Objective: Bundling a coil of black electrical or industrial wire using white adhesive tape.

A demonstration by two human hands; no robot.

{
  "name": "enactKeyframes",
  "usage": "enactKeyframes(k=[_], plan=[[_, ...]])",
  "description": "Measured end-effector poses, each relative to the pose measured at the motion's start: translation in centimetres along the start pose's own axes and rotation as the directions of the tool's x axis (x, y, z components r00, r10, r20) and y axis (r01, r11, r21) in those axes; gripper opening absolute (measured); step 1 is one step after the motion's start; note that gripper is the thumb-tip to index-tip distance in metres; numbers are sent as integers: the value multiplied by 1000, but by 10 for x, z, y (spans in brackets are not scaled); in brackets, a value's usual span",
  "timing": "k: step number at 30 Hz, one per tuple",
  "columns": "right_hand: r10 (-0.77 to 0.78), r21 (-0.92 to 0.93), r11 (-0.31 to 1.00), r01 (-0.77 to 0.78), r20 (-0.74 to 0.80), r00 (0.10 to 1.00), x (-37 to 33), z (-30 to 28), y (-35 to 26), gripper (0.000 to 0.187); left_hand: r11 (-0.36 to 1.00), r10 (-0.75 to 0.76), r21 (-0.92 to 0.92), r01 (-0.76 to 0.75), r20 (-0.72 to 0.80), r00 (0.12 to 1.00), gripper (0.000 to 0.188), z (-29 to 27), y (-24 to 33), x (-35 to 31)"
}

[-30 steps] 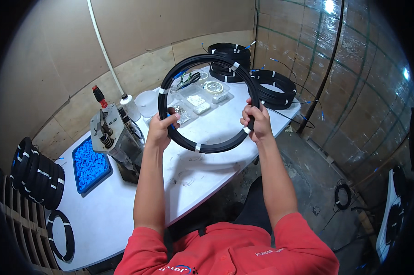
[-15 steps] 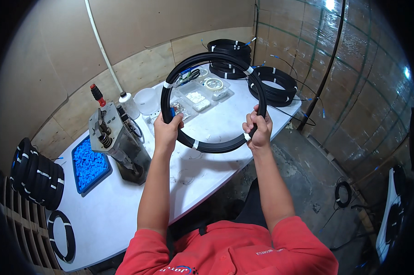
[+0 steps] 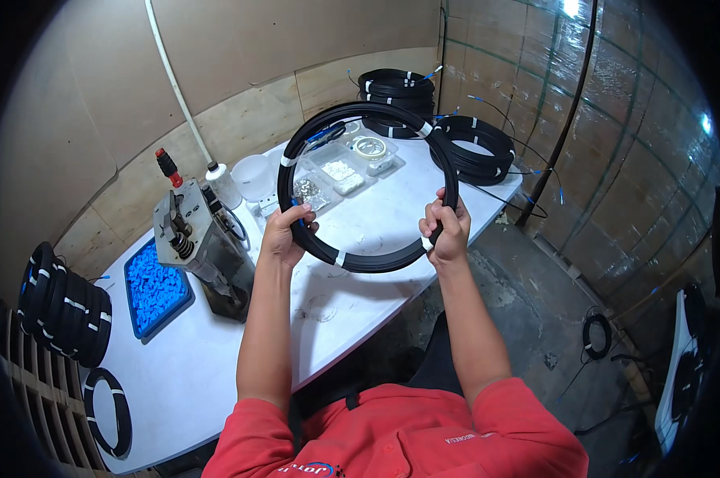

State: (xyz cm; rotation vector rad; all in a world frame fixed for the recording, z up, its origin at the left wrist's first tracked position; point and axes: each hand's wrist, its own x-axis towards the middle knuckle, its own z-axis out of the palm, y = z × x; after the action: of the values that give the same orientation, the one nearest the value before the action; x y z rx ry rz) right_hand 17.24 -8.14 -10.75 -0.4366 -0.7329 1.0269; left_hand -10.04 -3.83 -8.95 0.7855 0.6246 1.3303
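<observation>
Holding the black cable coil (image 3: 368,187) up in front of you, above the white table (image 3: 216,350), you have it in both hands. Your left hand (image 3: 284,235) has its fingers curled shut around the lower left of the ring, just below a blue cable end; your right hand (image 3: 447,231) is closed tight on the lower right, thumb on top, beside a white tape band.

Change noted over the last second: the coil has come lower and closer to you, and it has tipped so the opening faces you more squarely. Your left hand has slid down the ring from a higher grip. Your right hand has kept much the same place on the rim. The ring still holds its round shape, with white bands spaced around it.

Reading: this looks like turning and checking the bundle, band by band, not laying it down; the coil is clear of the tabletop, touching nothing but your hands.

Surroundings: a grey hand press (image 3: 200,239) with a red-tipped lever stands left of your left forearm, and a blue tray of small blue parts (image 3: 156,287) lies beyond it. Clear compartment boxes (image 3: 340,171) sit on the table behind the coil. Finished coils are stacked at the far end (image 3: 471,147), more stand on edge at the left (image 3: 61,307), and one lies flat near the front corner (image 3: 105,410).
</observation>
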Motion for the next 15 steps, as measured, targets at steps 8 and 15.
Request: enactKeyframes(k=[8, 15], plan=[[9, 26, 1000, -8, -20, 1000, -3, -2, 3, 21, 998, 37, 43, -38, 36, 999, 21, 7, 5, -3], [125, 77, 989, -127, 28, 992, -2, -6, 3, 19, 989, 69, 125, -73, 38, 997, 19, 5, 10, -2]])
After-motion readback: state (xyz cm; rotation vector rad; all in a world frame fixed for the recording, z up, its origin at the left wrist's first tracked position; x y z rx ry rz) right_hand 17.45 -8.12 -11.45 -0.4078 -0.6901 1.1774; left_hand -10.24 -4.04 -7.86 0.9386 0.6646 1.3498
